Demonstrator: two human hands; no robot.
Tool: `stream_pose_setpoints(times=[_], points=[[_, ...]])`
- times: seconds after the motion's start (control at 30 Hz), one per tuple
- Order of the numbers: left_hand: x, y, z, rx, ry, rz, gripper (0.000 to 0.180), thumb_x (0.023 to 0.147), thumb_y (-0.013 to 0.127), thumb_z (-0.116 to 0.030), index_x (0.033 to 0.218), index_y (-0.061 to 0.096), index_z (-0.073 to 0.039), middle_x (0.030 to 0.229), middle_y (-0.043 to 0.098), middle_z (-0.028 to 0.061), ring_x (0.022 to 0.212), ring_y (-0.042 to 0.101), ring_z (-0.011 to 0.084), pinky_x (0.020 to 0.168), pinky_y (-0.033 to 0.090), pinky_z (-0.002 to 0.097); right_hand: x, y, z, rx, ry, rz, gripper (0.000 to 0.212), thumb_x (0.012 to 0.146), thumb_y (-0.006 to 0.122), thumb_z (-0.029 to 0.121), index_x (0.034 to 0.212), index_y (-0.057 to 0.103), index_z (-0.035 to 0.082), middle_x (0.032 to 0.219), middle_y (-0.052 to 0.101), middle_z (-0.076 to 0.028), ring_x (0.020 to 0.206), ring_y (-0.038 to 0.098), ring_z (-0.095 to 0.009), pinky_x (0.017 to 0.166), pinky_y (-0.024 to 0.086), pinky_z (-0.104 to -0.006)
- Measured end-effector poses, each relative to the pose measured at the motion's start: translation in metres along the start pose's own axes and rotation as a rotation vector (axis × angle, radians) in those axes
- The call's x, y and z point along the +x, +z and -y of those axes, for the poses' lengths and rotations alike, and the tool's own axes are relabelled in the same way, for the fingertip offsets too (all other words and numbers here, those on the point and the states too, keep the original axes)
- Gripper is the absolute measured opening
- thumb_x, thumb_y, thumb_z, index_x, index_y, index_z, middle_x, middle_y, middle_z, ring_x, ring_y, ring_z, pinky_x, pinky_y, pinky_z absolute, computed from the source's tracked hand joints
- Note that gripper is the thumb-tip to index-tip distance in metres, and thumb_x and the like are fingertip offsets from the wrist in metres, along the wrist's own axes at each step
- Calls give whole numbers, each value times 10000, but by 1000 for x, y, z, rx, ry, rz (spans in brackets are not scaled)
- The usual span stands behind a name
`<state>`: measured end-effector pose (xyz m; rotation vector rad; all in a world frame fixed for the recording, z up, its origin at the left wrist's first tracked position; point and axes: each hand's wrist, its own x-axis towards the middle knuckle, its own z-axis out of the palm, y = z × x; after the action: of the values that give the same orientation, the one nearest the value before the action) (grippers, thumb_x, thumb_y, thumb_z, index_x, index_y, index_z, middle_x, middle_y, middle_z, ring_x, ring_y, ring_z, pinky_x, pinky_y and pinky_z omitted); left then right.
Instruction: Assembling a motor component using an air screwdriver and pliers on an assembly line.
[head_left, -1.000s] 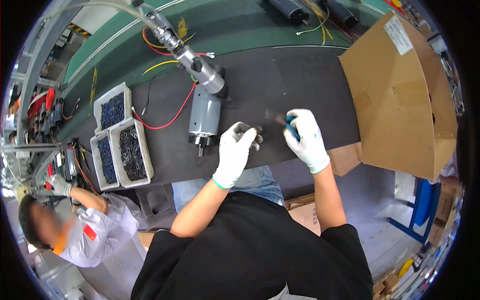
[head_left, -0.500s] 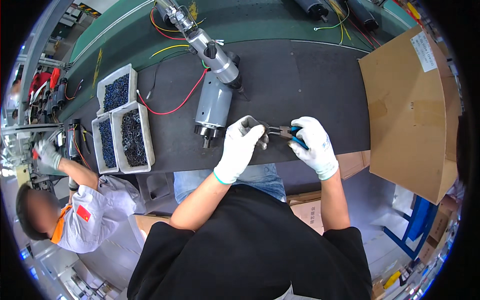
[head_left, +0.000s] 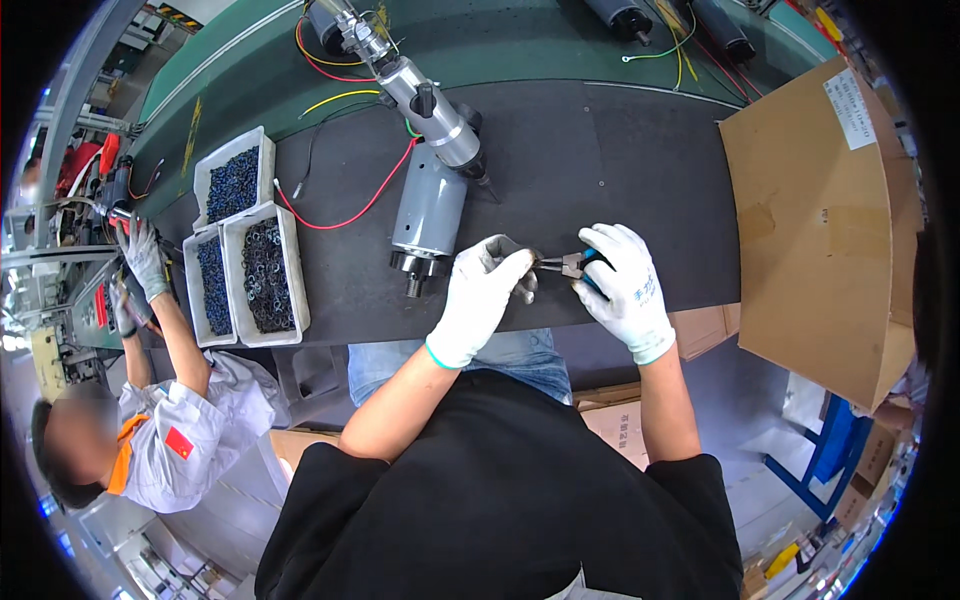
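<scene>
My right hand [head_left: 625, 292], in a white glove, is closed around the blue handles of a pair of pliers [head_left: 572, 265]. The thin jaws point left and meet the fingertips of my left hand [head_left: 484, 290]. That gloved hand is pinched, with thumb against forefinger; whatever small dark piece sits there is mostly covered by the dirty fingertips. Just left of it lies a grey cylindrical motor [head_left: 430, 205], its black end and short shaft toward me. Above the motor hangs a silver power screwdriver [head_left: 435, 120], bit pointing down.
White bins [head_left: 288, 225] of small dark rings and blue fasteners stand left on the black mat [head_left: 640, 200]. A large cardboard box [head_left: 810, 215] borders the right. More motors [head_left: 622, 18] lie on the green belt behind. At far left a co-worker's gloved hand [head_left: 145, 262] holds a tool.
My right hand has turned slightly and its fingers have closed further over the plier handles. My left hand is nearly still. The co-worker's arms have moved forward over their bench.
</scene>
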<state>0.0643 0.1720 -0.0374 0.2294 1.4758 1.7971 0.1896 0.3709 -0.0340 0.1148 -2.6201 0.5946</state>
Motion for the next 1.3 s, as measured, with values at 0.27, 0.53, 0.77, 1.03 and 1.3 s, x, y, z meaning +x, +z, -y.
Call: stream_pose_setpoints(times=[0.27, 0.53, 0.77, 1.03, 1.3], points=[[-3, -3, -2, -70, -83, 43, 177, 1015, 712, -196, 980, 692, -24, 759, 687, 74, 654, 640, 145, 648, 525, 292, -3, 2, 6, -83, 6, -9, 345, 627, 875, 102, 838, 610, 39, 1159, 691, -145, 1087, 662, -370, 985, 517, -523], [-11, -30, -77, 1541, 754, -475, 620, 823, 879, -349, 1291, 649, -13, 1037, 710, 183, 900, 707, 326, 771, 579, 459, -13, 3, 10, -65, 18, -45, 361, 616, 885, 95, 856, 621, 41, 1088, 696, -119, 1023, 671, -355, 926, 518, -485], [39, -77, -103, 1264, 289, -303, 1067, 720, 919, -337, 1581, 410, 35, 1340, 644, 247, 1176, 684, 365, 1042, 549, 444, -7, 4, 13, -89, -23, -112, 346, 637, 883, 78, 877, 637, 35, 1079, 696, -120, 1016, 675, -355, 919, 519, -476], [-16, -123, -84, 252, 392, -339, 1045, 669, 946, -145, 1553, 426, 52, 1370, 647, 156, 1210, 661, 239, 1067, 533, 381, -1, -8, 17, 19, 111, -155, 280, 705, 855, 85, 894, 657, 28, 1077, 720, -117, 998, 690, -339, 890, 544, -469], [-66, -106, -78, 437, 601, -359, 1005, 615, 985, -240, 1449, 498, 38, 1286, 680, 172, 1140, 710, 286, 1015, 572, 400, 145, -115, 108, 75, -213, 92, 304, 560, 823, 65, 756, 593, 29, 1002, 725, -165, 873, 689, -357, 756, 555, -442]])
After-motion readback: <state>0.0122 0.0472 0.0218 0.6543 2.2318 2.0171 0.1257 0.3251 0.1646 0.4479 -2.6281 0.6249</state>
